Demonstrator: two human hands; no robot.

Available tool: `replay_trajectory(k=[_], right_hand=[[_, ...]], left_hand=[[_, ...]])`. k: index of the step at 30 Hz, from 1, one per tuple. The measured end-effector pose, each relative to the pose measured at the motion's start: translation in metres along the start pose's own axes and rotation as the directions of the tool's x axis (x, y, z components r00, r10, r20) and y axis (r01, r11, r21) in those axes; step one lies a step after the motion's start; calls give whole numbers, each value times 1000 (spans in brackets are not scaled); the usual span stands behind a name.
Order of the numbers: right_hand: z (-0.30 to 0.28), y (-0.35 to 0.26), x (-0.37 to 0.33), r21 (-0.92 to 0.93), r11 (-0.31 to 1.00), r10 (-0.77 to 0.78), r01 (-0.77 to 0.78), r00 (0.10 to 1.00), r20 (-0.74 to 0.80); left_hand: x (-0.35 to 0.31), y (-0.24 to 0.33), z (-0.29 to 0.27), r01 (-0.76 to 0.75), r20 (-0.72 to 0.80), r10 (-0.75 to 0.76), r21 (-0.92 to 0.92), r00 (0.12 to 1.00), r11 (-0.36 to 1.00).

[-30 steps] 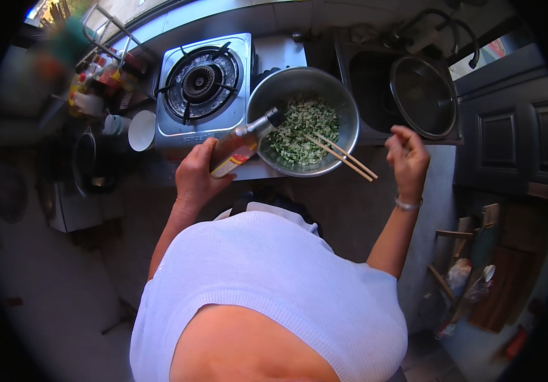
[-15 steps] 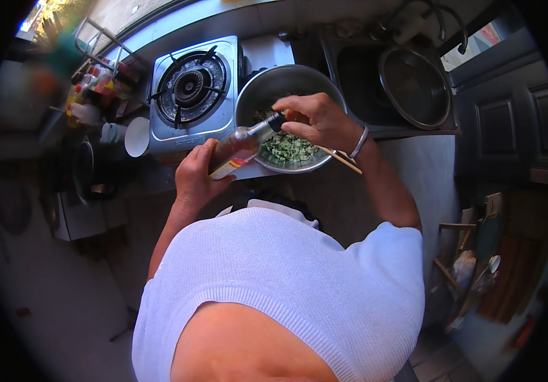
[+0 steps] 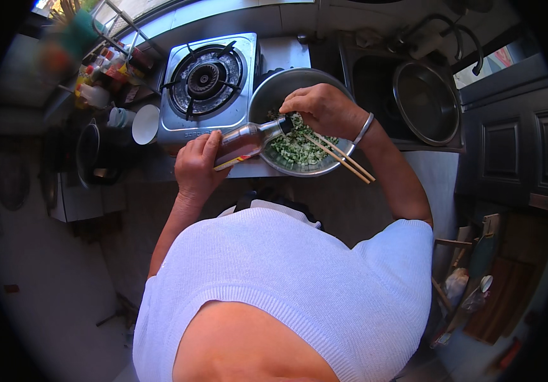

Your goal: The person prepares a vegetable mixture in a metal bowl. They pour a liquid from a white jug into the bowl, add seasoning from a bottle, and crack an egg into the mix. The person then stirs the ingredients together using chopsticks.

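Firmly wrapped around the bottle [image 3: 239,145], the left hand [image 3: 196,164] holds it leaning, neck toward two o'clock, over the eight-o'clock rim of the bowl [image 3: 265,97]. Beside the black cap [image 3: 286,125], the right hand [image 3: 326,109] has bent fingers; whether they pinch it, one cannot tell. Probably the bottle should be steady, and the wrist clear of the chopsticks [image 3: 340,161] at half past four.

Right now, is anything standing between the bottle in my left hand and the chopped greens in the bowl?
Your right hand, partly: it is over the bowl, close beside the black top of the bottle; contact is unclear. The chopsticks are off to the right, across the bowl's rim.
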State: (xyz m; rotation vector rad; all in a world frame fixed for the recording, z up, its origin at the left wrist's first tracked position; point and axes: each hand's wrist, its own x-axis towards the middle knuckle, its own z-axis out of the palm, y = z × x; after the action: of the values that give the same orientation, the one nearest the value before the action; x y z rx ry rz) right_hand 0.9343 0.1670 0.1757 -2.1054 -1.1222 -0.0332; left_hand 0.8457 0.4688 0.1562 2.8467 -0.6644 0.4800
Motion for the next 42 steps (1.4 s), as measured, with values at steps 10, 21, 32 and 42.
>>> replay_trajectory(k=[10, 21, 32, 42], right_hand=[[-3, 5, 4, -88, 994, 64, -61, 998, 30], [-3, 22, 5, -84, 990, 113, -110, 993, 29], [-2, 30, 24, -103, 993, 50, -51, 999, -12], [15, 17, 31, -18, 1000, -22, 23, 998, 67]], left_hand=[[13, -3, 1, -38, -21, 40, 108, 999, 993], [31, -3, 1, -38, 50, 30, 167, 998, 985], [30, -9, -1, 31, 17, -35, 170, 999, 985], [0, -14, -20, 45, 64, -56, 171, 996, 984]])
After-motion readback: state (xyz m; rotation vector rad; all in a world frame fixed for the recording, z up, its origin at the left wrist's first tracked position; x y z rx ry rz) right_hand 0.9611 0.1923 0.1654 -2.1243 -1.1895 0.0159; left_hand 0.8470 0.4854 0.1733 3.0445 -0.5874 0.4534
